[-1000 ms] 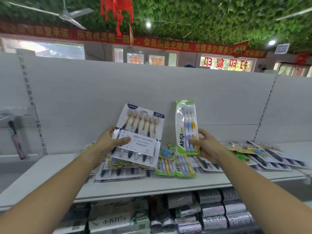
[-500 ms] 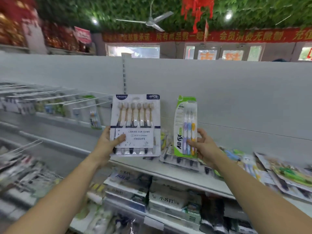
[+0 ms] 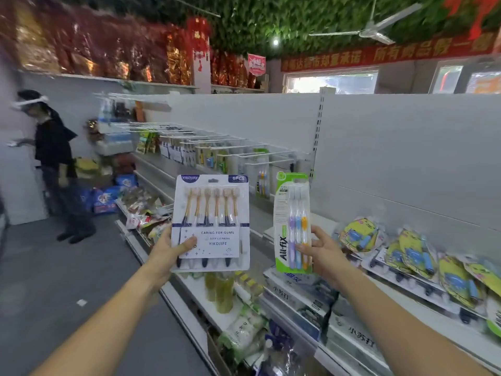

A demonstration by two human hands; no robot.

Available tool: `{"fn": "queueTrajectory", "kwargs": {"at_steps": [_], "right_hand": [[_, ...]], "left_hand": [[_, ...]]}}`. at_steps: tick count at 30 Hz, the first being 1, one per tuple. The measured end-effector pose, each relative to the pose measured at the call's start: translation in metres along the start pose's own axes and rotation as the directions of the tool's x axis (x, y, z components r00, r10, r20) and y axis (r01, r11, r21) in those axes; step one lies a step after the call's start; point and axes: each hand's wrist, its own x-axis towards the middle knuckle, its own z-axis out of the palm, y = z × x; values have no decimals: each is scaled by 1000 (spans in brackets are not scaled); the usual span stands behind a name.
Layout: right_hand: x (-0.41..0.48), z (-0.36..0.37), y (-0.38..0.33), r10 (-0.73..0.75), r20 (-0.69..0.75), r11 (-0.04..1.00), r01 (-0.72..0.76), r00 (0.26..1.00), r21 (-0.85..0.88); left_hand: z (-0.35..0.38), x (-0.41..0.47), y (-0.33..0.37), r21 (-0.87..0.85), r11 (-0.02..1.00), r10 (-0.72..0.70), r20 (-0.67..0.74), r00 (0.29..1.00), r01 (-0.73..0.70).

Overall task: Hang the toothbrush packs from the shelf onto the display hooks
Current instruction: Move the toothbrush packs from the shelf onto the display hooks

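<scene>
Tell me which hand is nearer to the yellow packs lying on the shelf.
Right. The right hand, holding the All-fix pack, is just left of the yellow packs; the left hand, holding the six-brush pack, is farther left.

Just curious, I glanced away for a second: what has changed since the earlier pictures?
The person has turned left, away from the shelf of loose packs toward the display hooks, carrying both packs along. Unchanged: the left hand grips the six-brush pack, the right hand the green three-brush pack; neither is hung yet.
</scene>
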Motion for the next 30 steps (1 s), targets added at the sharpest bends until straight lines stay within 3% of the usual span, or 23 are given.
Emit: {"fn": "queueTrajectory", "kwargs": {"at_steps": [15,30], "right_hand": [[128,242,46,45,177,999,-43,983,-15],[286,388,96,146,232,988,-128,962,-89]], "left_hand": [[-234,50,33,107,991,102,-172,980,-84],[-385,148,8,51,998,-26,-280,960,42]]}}
